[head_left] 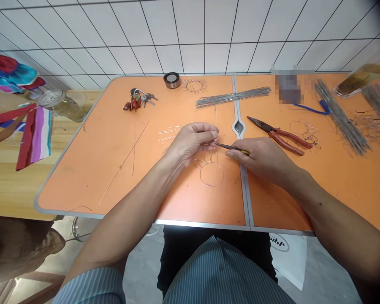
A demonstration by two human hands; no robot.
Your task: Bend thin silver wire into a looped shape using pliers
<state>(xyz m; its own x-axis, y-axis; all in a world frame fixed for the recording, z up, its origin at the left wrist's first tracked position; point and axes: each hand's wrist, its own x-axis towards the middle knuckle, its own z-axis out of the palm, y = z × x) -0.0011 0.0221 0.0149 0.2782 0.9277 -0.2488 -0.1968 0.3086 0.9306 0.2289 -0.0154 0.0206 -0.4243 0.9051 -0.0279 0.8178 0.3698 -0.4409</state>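
Observation:
My left hand (196, 141) is closed in a pinch on a thin wire (216, 116) that sticks up past the fingertips. Just below the fingers is a wire ring (212, 186) with small loops along its upper side; whether it joins the pinched wire I cannot tell. In my right hand (262, 156) is a slim dark pointed tool (226, 146) with a yellow part at the grip. Its tip meets the wire at my left fingertips; most of its handle is hidden in my palm. Several loose wires (171, 126) lie beside my left hand.
Red-handled pliers (281, 135) lie right of my right hand. Wire bundles (234, 97) (342, 116), a looped wire ring (194, 85), a round tin (172, 80) and keys (142, 99) sit farther back. Glasses of liquid (61, 105) (356, 80) stand at both sides. A metal seam (244, 190) crosses the orange table.

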